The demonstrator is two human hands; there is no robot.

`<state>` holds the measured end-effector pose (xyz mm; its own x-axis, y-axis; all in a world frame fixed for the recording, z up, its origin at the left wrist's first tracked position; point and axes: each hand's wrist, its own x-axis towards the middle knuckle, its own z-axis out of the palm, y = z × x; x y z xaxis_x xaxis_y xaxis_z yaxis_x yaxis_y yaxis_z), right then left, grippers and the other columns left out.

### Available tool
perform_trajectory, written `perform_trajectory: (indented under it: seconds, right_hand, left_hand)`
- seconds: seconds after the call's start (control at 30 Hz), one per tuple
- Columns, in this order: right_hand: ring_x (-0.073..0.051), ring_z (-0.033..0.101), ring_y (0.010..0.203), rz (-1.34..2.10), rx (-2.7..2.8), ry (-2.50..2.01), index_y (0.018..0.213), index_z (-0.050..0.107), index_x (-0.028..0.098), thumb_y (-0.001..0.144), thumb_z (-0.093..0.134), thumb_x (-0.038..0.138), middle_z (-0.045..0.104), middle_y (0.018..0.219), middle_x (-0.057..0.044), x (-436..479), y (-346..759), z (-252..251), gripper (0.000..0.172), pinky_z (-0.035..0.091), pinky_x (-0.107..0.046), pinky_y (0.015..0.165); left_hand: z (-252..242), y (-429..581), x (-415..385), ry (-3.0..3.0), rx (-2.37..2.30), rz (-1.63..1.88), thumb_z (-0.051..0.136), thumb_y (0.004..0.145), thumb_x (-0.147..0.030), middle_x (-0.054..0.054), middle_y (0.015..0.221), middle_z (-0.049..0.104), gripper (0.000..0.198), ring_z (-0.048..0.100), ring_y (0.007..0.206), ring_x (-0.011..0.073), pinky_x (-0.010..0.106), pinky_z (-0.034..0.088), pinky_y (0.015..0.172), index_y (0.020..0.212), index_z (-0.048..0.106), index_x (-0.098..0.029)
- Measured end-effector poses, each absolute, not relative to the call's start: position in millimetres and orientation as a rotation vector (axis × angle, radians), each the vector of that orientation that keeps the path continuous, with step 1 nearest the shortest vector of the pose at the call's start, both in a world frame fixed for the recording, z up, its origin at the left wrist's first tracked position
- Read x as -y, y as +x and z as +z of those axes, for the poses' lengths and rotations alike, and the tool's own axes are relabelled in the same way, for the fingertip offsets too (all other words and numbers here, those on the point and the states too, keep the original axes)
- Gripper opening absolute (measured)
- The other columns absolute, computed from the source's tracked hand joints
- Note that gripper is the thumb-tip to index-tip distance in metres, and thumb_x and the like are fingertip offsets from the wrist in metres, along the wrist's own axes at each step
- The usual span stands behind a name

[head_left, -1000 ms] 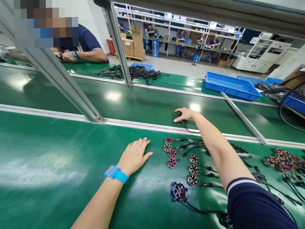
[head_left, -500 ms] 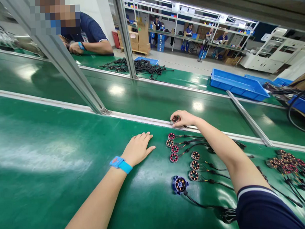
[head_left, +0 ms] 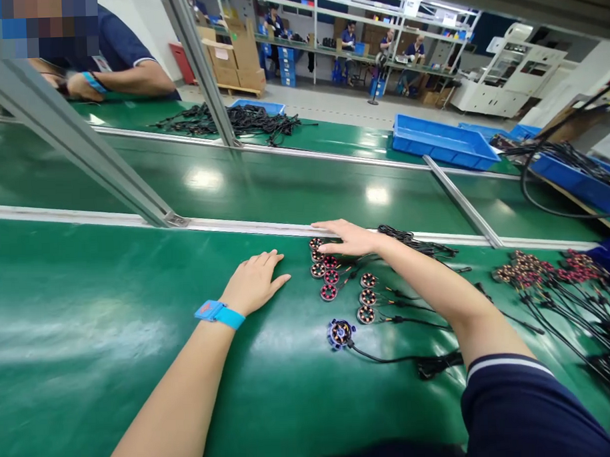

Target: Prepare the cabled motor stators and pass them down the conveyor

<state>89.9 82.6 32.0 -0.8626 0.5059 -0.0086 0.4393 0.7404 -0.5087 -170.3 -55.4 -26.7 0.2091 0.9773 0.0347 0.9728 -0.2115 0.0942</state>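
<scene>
Head view: my right grip (head_left: 351,238), fingers spread, hangs over coil rings (head_left: 329,296) already in rows; my left grip (head_left: 251,282) rests flat, holding nothing; heaped rings (head_left: 524,269) lie seemingly unarranged.

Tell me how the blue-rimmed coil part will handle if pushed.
The blue-rimmed coil part would probably keep its shape, being a solid-looking disc. Its black cable likely flexes and trails, since it lies curved. Squat and face up, the part seems unlikely to tip.

grey floor (head_left: 325,104), metal shelving (head_left: 315,28), white wall (head_left: 140,24)
</scene>
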Motion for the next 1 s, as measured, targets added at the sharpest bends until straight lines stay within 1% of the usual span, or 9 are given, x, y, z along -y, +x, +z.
perform_trajectory:
  seconds: [0.07, 0.17, 0.3, 0.4, 0.53, 0.63, 0.77, 0.9, 1.0]
  right_hand:
    - [-0.031, 0.047, 0.135, 0.700, 2.726, -0.801, 0.147, 0.044, 0.020, 0.095, 0.054, 0.055, 0.050, 0.150, -0.011, -59.6, 115.6, 46.8, 0.064, 0.035, -0.049, 0.114]
    - [-0.028, 0.053, 0.130, 0.649, 2.607, -0.882, 0.141, 0.052, 0.025, 0.095, 0.056, 0.052, 0.058, 0.142, -0.008, -8.1, 172.5, 66.0, 0.053, 0.040, -0.046, 0.111]
    - [-0.028, 0.063, 0.116, 0.774, 2.584, -1.162, 0.135, 0.057, 0.030, 0.092, 0.060, 0.053, 0.066, 0.129, -0.007, 77.0, 255.3, 66.3, 0.048, 0.051, -0.043, 0.098]
    - [-0.030, 0.062, 0.116, 0.714, 2.583, -1.327, 0.132, 0.059, 0.035, 0.089, 0.065, 0.054, 0.067, 0.127, -0.006, 130.8, 300.7, 49.1, 0.048, 0.050, -0.047, 0.099]
    - [-0.032, 0.060, 0.118, 0.566, 2.483, -1.427, 0.134, 0.057, 0.036, 0.086, 0.070, 0.052, 0.067, 0.128, -0.006, 172.6, 324.3, 20.5, 0.052, 0.047, -0.052, 0.102]
    - [-0.032, 0.060, 0.116, 0.513, 2.406, -1.444, 0.130, 0.060, 0.034, 0.091, 0.065, 0.046, 0.067, 0.124, -0.008, 186.0, 323.4, 2.4, 0.042, 0.045, -0.054, 0.102]
    - [-0.029, 0.062, 0.105, 0.537, 2.370, -1.438, 0.118, 0.067, 0.030, 0.098, 0.055, 0.038, 0.069, 0.112, -0.009, 196.0, 324.5, -8.8, 0.025, 0.047, -0.050, 0.095]
    - [-0.026, 0.062, 0.102, 0.647, 2.383, -1.372, 0.117, 0.069, 0.026, 0.097, 0.058, 0.035, 0.071, 0.105, -0.007, 204.2, 337.8, -5.2, 0.024, 0.047, -0.044, 0.093]
    - [-0.024, 0.064, 0.099, 0.714, 2.350, -1.313, 0.114, 0.072, 0.026, 0.093, 0.066, 0.042, 0.072, 0.101, -0.006, 206.3, 350.3, -1.0, 0.027, 0.047, -0.040, 0.092]
  left_hand:
    - [-29.6, -171.5, 54.5, 2.421, -1.924, 0.146, 0.040, 0.096, -0.051, 0.018, 0.146, 0.051, 0.060, 0.052, 0.129, 0.0355, 0.048, 0.043, 0.106, 0.138, 0.052, -0.009]
    - [-33.3, -172.3, 52.8, 2.431, -1.929, 0.166, 0.038, 0.096, -0.052, 0.019, 0.145, 0.051, 0.061, 0.052, 0.129, 0.0367, 0.049, 0.044, 0.104, 0.137, 0.052, -0.009]
    - [-17.4, -158.4, 57.5, 2.469, -1.925, 0.249, 0.037, 0.097, -0.049, 0.017, 0.129, 0.063, 0.053, 0.059, 0.118, 0.0372, 0.052, 0.045, 0.100, 0.125, 0.061, -0.012]
    - [9.4, -131.3, 72.3, 2.512, -1.775, 0.467, 0.032, 0.100, -0.053, 0.011, 0.118, 0.068, 0.050, 0.062, 0.112, 0.0324, 0.049, 0.046, 0.097, 0.115, 0.065, -0.018]
    - [27.6, -89.1, 106.8, 2.529, -1.341, 0.486, 0.037, 0.098, -0.066, 0.007, 0.128, 0.064, 0.057, 0.060, 0.118, 0.0255, 0.040, 0.047, 0.102, 0.127, 0.057, -0.021]
    - [12.6, -67.0, 136.7, 2.481, -1.300, 0.513, 0.047, 0.092, -0.072, 0.010, 0.137, 0.058, 0.069, 0.057, 0.124, 0.0257, 0.038, 0.047, 0.105, 0.137, 0.047, -0.021]
    - [-20.2, -47.3, 171.8, 2.410, -1.517, 0.709, 0.043, 0.097, -0.065, 0.011, 0.120, 0.064, 0.053, 0.064, 0.111, 0.0262, 0.039, 0.051, 0.101, 0.123, 0.053, -0.019]
    - [-37.8, -31.8, 200.3, 2.330, -1.701, 0.803, 0.043, 0.095, -0.067, 0.012, 0.115, 0.066, 0.055, 0.067, 0.103, 0.0278, 0.041, 0.055, 0.094, 0.123, 0.050, -0.021]
    - [-49.7, -27.6, 218.4, 2.295, -1.728, 0.841, 0.044, 0.092, -0.072, 0.014, 0.118, 0.064, 0.063, 0.066, 0.106, 0.0309, 0.048, 0.052, 0.099, 0.129, 0.048, -0.021]
